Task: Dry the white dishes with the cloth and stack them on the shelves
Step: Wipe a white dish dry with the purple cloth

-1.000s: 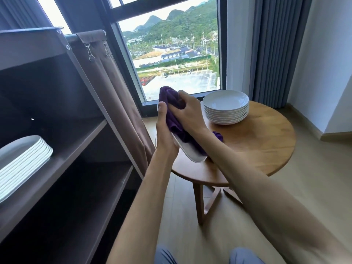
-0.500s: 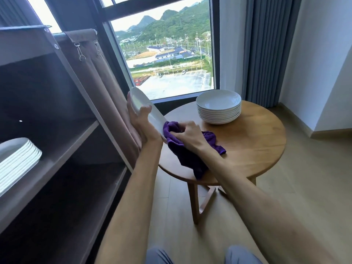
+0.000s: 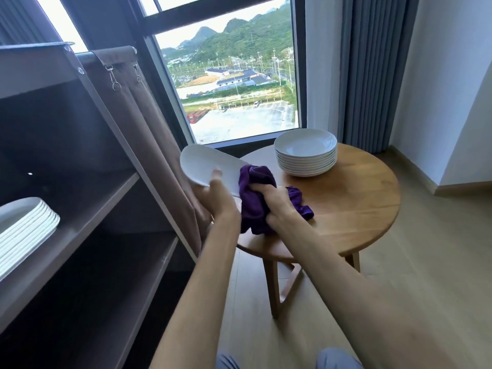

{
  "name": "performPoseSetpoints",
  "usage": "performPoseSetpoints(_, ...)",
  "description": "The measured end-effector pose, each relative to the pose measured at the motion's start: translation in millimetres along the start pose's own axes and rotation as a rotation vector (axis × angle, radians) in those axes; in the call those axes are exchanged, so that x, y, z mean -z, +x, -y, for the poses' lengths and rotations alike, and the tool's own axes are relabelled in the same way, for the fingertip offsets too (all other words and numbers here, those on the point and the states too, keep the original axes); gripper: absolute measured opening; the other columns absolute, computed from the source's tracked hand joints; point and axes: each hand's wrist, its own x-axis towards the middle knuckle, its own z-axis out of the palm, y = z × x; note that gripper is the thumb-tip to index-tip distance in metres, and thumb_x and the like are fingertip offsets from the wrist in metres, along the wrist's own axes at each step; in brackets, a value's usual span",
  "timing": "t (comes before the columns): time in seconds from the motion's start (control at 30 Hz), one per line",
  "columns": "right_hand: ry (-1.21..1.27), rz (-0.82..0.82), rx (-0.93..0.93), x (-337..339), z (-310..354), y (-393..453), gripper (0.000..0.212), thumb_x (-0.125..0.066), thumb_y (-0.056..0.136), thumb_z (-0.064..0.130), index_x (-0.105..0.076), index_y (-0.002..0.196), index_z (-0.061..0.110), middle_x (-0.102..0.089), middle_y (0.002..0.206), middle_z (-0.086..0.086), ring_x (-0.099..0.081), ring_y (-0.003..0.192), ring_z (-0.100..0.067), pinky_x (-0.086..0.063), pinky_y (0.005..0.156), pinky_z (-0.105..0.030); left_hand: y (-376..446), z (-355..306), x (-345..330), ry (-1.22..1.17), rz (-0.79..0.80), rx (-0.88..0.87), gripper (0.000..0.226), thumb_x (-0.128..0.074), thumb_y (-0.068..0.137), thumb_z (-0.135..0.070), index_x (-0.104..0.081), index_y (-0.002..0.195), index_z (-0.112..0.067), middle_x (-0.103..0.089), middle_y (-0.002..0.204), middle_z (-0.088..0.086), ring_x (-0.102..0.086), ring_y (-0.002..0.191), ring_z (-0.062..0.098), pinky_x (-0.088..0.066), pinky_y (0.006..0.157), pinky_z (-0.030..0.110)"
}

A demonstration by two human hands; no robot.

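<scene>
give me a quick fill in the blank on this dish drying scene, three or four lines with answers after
1. The left hand holds a single white ____, tilted.
2. The right hand grips a cloth whose colour is ____.
3. The stack of bowls stands on the round wooden ____.
4. The stack of dried plates rests on a ____ at the left.

Missing words: plate; purple; table; shelf
</scene>
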Motion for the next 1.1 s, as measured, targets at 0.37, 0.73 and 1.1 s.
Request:
performPoseSetpoints(0.37, -0.285, -0.03, 0.185, 20, 29, 25, 0.044, -0.088, 0.061, 0.052, -0.075, 0.088, 0.019, -0.078, 0.088, -0.002, -0.074, 0.088, -0.024, -0.061, 0.081, -0.042, 22, -22, 16, 0.28, 0.329, -0.103, 0.04, -0.072, 0.087, -0.002, -0.056, 0.115, -0.027, -0.067, 0.113, 0.003, -0.064, 0.109, 0.026, -0.059, 0.089, 0.043)
performPoseSetpoints(0.73, -0.149, 0.173, 0.262, 9, 42, 28, 0.025, -0.082, 0.078, 0.007, -0.072, 0.101, 0.007, -0.075, 0.104, -0.02, -0.072, 0.1, -0.039, -0.058, 0.091, -0.055, 26, -61, 22, 0.716, 0.692, -0.073, 0.029, -0.071, 0.087, 0.0, -0.066, 0.111, -0.015, -0.077, 0.099, 0.005, -0.073, 0.098, 0.031, -0.062, 0.079, 0.042)
performPoseSetpoints(1.1, 0.398, -0.308, 0.098, 18, 26, 36, 0.019, -0.085, 0.075, 0.009, -0.07, 0.086, 0.014, -0.074, 0.084, -0.005, -0.071, 0.082, -0.029, -0.06, 0.072, -0.039, -15, 1, 15, 0.648, 0.397, -0.289, 0.039, -0.075, 0.083, -0.025, -0.058, 0.118, -0.023, -0.07, 0.1, 0.001, -0.068, 0.089, 0.015, -0.062, 0.076, 0.037)
